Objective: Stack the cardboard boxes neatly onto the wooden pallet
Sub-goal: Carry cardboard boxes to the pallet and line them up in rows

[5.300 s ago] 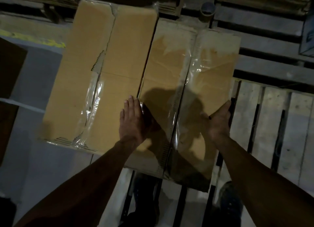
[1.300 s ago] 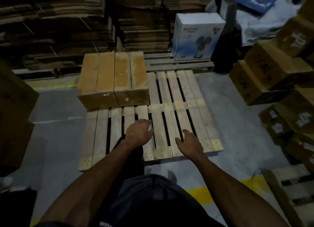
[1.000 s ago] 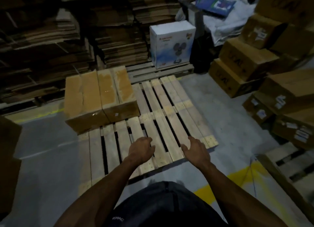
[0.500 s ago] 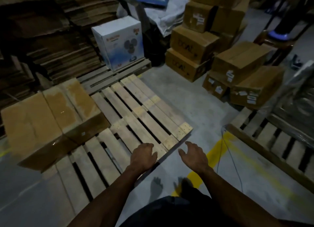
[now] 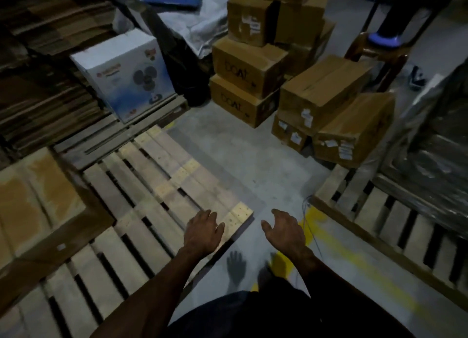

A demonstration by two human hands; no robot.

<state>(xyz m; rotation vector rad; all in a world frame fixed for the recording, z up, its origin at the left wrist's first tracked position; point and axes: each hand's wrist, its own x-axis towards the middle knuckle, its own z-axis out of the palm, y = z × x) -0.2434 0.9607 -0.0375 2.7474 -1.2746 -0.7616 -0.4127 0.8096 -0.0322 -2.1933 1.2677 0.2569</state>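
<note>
Both hands were held out empty in front of the body, the left hand (image 5: 202,232) with fingers loosely curled over the near corner of the wooden pallet (image 5: 162,186), the right hand (image 5: 285,232) relaxed and spread above the concrete floor (image 5: 240,160). The loose cardboard boxes (image 5: 326,105) were seen ahead and to the right, well apart from both hands, so the right hand was judged the nearer. The nearest of them, a long carton (image 5: 354,132) tilted against its neighbours, was laid with its long axis running away and to the right. Two taped boxes (image 5: 43,206) were already set on the pallet's far left part. "boAt" could be read on two stacked cartons (image 5: 243,84); the white stickers on the nearer boxes were too small to read. A white fan box (image 5: 124,72) carried a fan picture, its brand illegible.
</note>
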